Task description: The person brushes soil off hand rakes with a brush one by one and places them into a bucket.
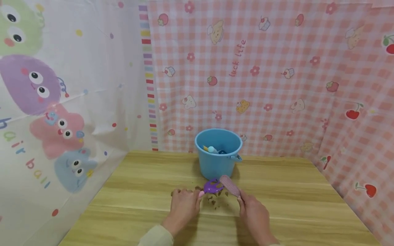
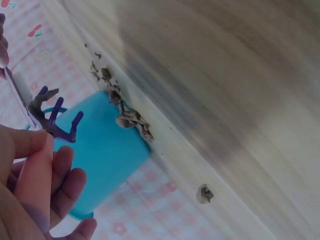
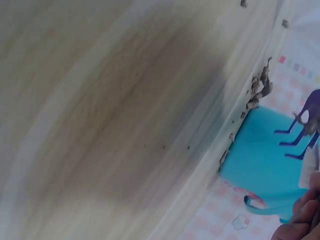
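Note:
My left hand (image 1: 185, 205) grips the pink handle (image 2: 37, 182) of a small toy hand rake with a purple head (image 1: 212, 187). A brown scrap (image 2: 39, 106) clings to its tines, which point up in the left wrist view. In my right hand (image 1: 254, 213) is a flat, pink, paddle-shaped tool (image 1: 229, 186) with a rounded end and a speckled face. Its end overlaps the rake's tines in the head view. Brown, shrivelled bits (image 2: 131, 119) lie scattered on the table beneath both tools. Only the right fingers (image 3: 302, 215) show in the right wrist view.
Just behind the tools stands a blue bucket (image 1: 217, 167) with several items inside, a pale blue round-ended one (image 1: 212, 149) among them. Its handle hangs to the right. The wood-grain table (image 1: 295, 205) meets a pink checked cloth (image 1: 271, 89) behind and a white printed cloth (image 1: 104, 68) at left.

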Tool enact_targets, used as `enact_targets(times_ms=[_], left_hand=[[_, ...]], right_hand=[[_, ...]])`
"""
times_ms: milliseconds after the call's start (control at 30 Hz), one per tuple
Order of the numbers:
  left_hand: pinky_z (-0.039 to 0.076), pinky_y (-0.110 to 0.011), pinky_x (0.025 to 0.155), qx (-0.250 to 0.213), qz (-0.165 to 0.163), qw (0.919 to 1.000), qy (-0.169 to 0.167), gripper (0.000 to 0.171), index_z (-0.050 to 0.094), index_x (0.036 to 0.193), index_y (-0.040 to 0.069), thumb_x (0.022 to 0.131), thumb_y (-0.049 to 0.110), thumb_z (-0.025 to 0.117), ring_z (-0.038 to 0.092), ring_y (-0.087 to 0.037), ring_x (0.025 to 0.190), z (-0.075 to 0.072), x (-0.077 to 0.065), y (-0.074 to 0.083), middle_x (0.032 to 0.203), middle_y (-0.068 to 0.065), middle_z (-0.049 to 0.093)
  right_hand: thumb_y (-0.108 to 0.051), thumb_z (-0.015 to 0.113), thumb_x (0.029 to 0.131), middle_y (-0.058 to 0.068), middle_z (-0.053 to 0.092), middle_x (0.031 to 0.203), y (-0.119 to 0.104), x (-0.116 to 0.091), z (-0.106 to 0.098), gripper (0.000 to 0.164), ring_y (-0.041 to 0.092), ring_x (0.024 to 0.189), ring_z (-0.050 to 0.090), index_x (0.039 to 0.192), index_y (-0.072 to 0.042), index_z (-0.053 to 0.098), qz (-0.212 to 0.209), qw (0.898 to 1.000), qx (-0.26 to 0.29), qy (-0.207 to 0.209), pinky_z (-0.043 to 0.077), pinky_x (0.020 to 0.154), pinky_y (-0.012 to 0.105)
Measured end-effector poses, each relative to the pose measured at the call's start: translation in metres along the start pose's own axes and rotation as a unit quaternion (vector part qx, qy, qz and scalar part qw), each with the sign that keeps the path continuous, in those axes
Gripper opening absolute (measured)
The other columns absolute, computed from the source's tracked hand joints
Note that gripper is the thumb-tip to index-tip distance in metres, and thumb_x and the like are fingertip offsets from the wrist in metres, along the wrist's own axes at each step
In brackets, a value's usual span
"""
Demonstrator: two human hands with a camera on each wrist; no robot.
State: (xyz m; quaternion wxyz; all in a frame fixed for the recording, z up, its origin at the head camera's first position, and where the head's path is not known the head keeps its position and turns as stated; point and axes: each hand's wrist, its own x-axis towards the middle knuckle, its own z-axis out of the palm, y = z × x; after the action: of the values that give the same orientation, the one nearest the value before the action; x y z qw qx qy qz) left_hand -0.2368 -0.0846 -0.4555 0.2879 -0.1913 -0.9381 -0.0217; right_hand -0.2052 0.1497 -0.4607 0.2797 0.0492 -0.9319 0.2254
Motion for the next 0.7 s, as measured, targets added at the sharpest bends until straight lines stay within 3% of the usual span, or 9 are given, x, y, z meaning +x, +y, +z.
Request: enact_targets(times_ms=[167,300,467,700], left_hand=[[0.046,-0.040,0.065,-0.005,-0.020,0.9995,-0.026,0.021,0.066,0.079,0.015,0.089,0.033,0.071,0.057,-0.020,0.057,0.001,-0.002,0.000,0.059,0.000,0.055],[0.044,-0.040,0.063,-0.001,-0.032,0.9989,-0.033,0.020,0.066,0.080,0.015,0.088,0.033,0.071,0.058,-0.020,0.059,0.000,-0.001,0.000,0.061,-0.001,0.056],[0.042,-0.039,0.062,-0.015,-0.035,0.9990,-0.021,0.018,0.067,0.082,0.014,0.088,0.031,0.072,0.059,-0.021,0.062,0.000,-0.001,0.000,0.067,-0.001,0.055],[0.047,-0.045,0.075,-0.013,-0.022,0.9996,-0.010,0.018,0.072,0.088,0.013,0.088,0.031,0.072,0.061,-0.022,0.072,0.000,0.001,-0.001,0.075,-0.001,0.062]], right_hand=[[-0.015,0.068,0.093,0.018,0.071,0.092,0.001,0.002,-0.004,0.031,0.040,0.073,0.068,0.122,-0.004,0.069,0.014,1.000,0.002,0.013,0.050,0.054,0.052],[-0.014,0.071,0.090,0.014,0.070,0.088,-0.011,0.001,-0.002,0.033,0.035,0.068,0.067,0.122,-0.005,0.069,-0.037,0.999,0.009,0.028,0.049,0.051,0.048],[-0.013,0.073,0.088,0.002,0.058,0.071,-0.024,-0.006,0.004,0.033,0.016,0.050,0.051,0.120,-0.006,0.071,-0.093,0.995,0.006,0.023,0.041,0.044,0.033],[-0.016,0.072,0.090,0.001,0.060,0.075,-0.021,-0.010,0.006,0.032,0.023,0.054,0.057,0.121,-0.010,0.071,-0.052,0.998,-0.010,0.016,0.044,0.046,0.039]])
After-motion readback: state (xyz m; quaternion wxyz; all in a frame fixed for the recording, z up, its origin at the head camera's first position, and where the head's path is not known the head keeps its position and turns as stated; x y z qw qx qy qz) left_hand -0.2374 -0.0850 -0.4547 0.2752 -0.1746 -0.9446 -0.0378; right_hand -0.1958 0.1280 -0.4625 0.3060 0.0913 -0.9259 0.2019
